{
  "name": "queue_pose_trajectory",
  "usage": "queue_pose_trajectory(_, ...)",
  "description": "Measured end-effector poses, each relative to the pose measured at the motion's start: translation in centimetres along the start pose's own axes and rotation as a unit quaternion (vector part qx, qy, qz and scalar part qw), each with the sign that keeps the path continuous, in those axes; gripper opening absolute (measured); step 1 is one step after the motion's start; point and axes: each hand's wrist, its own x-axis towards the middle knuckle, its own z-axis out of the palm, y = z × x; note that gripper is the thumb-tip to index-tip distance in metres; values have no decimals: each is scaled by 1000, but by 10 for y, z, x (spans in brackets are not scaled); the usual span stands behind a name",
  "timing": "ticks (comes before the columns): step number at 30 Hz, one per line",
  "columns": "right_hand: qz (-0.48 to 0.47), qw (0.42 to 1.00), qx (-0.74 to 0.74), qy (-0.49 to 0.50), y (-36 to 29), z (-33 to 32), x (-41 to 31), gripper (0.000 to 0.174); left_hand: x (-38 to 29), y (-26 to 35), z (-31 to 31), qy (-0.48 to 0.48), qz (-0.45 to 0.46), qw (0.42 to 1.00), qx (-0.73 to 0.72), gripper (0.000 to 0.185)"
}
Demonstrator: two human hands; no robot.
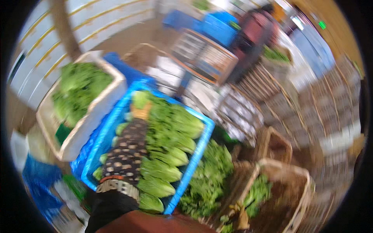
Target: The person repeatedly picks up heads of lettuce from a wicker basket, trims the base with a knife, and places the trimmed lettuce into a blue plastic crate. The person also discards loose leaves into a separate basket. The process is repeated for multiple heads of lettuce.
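My left hand [142,111], in a tan-orange glove below a dark dotted sleeve cover, reaches over the far left part of a blue plastic-lined crate [191,171]. It grips a pale green lettuce head [140,98], though blur softens the fingers. Leafy heads of lettuce [163,171] lie in rows in this crate, their pale bases along both long sides. At the lower right, my right hand [242,218] shows as a blurred tan-gloved shape beside loose greens [258,195]. Whether it holds anything is unclear.
A white foam box [106,93] with leafy greens stands left of the crate. More lettuce [208,180] is heaped on its right, beside a brown-lined basket [288,189]. Stacked slatted crates [317,107] fill the right. A person [256,32] is beyond a framed panel [204,56].
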Motion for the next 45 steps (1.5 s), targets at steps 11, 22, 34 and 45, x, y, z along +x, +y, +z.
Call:
queue_pose_trajectory(11,50,925,86,368,169,-313,40,54,40,91,-47,37,243,964,103,69)
queue_pose_trajectory(22,218,903,-20,369,116,-408,356,107,-384,159,-100,-256,316,911,62,45)
queue_pose_trajectory(34,-674,605,-180,384,63,-293,51,40,-703,220,68,-838,-249,384,-297,122)
queue_pose_trajectory(45,-319,825,-418,207,14,-220,-87,42,-583,199,-70,-644,359,652,-176,107)
